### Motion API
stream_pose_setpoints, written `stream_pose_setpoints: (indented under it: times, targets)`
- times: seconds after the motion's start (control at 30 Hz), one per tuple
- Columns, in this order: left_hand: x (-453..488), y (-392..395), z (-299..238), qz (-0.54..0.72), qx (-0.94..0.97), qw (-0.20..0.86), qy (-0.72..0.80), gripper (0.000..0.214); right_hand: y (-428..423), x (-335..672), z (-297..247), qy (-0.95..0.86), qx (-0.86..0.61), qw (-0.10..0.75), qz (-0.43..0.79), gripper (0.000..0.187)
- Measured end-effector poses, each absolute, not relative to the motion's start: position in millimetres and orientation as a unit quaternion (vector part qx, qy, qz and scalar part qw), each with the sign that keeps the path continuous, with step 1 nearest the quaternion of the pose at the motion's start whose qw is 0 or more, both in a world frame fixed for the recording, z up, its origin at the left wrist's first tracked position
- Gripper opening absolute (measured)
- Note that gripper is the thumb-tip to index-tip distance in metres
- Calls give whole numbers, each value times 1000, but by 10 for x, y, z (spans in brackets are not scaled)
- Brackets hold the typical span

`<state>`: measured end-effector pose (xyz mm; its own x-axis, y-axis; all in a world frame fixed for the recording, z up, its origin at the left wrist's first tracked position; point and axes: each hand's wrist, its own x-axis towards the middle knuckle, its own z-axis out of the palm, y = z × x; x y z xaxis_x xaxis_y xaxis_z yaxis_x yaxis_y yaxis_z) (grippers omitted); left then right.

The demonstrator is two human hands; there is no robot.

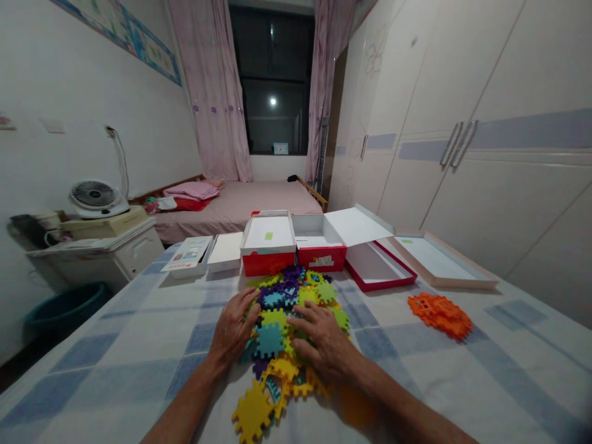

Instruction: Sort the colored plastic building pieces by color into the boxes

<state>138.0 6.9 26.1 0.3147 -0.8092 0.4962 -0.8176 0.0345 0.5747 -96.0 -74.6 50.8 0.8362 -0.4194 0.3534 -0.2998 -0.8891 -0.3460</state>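
A heap of flat interlocking plastic tiles (277, 327) in yellow, green, blue and purple lies in the middle of the checked tablecloth (139, 345). My left hand (234, 330) rests flat on the heap's left side, fingers spread. Over the heap's right side lies my right hand (324, 339), fingers stretched across green and yellow tiles. Neither hand grips a tile. A separate small stack of orange tiles (439, 314) sits apart on the right.
Behind the heap stand open red boxes (268, 262) (321, 256), a red lid (383, 268), two white trays (206, 256) and a shallow beige lid (444, 262). A wardrobe (485, 154) lines the right wall. A bed (240, 206), a fan (95, 197) on a cabinet and a blue tub (65, 305) lie beyond.
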Motion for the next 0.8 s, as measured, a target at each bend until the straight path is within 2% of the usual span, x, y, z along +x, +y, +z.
stream_pose_setpoints:
  times: [0.13,0.4,0.53,0.7,0.8]
  targets:
    - [1392,70,261,15,675,410,-613,41,-800,-956,526,149,-951,154,-221,31]
    - [1404,82,287,19,687,417,-594,47,-1336,-1229,425,359,-894,92,-252,27]
    - [1392,78,304,17,687,422,-592,47,-1408,-1227,366,390,-880,62,-266,25]
    - [1390,78,305,11,688,421,-591,49,-1270,-1110,355,323,-899,149,-255,31]
    - [1403,82,284,8,695,420,-584,49,-1148,-1109,412,244,-907,200,-277,25]
